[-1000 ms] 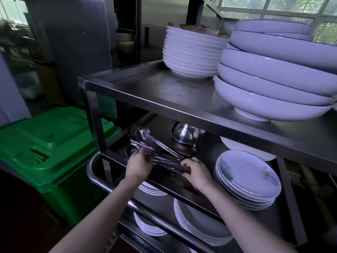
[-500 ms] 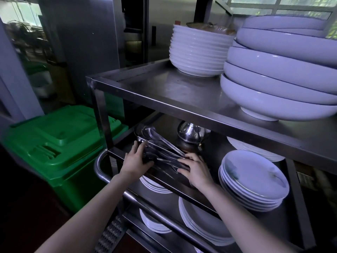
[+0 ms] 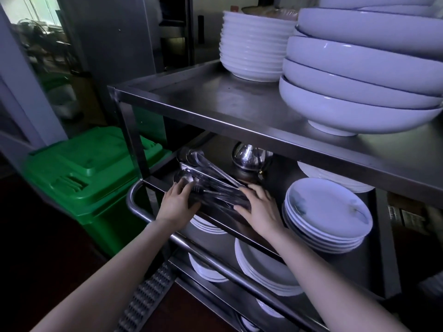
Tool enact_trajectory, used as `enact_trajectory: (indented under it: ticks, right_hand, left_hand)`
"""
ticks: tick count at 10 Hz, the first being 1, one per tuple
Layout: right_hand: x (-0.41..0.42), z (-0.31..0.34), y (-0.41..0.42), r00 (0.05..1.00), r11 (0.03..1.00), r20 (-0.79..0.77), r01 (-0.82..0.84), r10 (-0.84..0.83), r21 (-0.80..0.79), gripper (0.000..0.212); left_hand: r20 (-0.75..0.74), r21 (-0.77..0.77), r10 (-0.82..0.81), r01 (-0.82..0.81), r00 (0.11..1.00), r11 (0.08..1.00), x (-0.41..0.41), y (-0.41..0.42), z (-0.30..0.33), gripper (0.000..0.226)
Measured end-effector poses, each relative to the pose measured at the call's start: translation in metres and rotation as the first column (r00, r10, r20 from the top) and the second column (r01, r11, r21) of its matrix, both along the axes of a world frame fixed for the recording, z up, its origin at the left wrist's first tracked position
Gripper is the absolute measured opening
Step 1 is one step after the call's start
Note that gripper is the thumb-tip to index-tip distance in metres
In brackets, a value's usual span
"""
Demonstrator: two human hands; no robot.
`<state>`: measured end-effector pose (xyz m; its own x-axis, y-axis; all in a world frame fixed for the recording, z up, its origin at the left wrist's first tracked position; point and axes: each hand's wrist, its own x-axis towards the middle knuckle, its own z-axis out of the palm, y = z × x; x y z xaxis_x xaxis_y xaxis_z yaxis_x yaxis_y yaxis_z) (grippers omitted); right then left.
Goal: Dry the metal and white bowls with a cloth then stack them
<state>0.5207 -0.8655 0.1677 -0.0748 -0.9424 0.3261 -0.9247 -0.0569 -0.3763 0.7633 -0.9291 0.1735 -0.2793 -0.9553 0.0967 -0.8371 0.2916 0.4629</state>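
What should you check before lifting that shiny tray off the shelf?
1. Left hand on the tray's near-left end: ok.
2. Right hand on its right end: ok.
3. Fingers curled under the metal tray: cannot tell.
4. Utensils lying inside, not overhanging: not ok, some handles stick out.
5. Metal pot behind stands apart: ok.
6. Plate stack beside is out of the way: ok.

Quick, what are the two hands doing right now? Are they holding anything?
Left hand: open, fingers resting on the pile of metal utensils.
Right hand: open, fingers spread flat on the same utensils.
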Motion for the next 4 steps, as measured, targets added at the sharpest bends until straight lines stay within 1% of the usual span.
enact_trajectory:
  ticks: [1, 2, 3, 4]
  right_hand:
    - [-0.001, 0.006, 0.011, 0.999, 1.0, -0.035, -0.02, 0.021, 0.018, 0.055]
    - [-0.003, 0.011, 0.026, 0.999, 1.0, -0.047, -0.009, 0.01, 0.009, 0.053]
    - [-0.001, 0.021, 0.05, 0.997, 0.999, -0.07, 0.036, -0.037, -0.022, 0.051]
    - [-0.001, 0.022, 0.074, 0.994, 0.992, -0.055, 0.093, -0.097, -0.083, 0.048]
  left_hand:
    - [-0.027, 0.0, -0.001, 0.001, 1.0, 1.0, -0.004, 0.014, 0.004, 0.065]
    - [-0.075, -0.02, -0.066, 0.064, 0.995, 0.998, -0.01, 0.024, 0.006, 0.059]
    - [-0.084, -0.072, -0.128, 0.122, 0.988, 0.99, -0.02, 0.033, 0.008, 0.055]
    - [-0.119, -0.108, -0.21, 0.197, 0.971, 0.974, -0.03, 0.039, 0.009, 0.05]
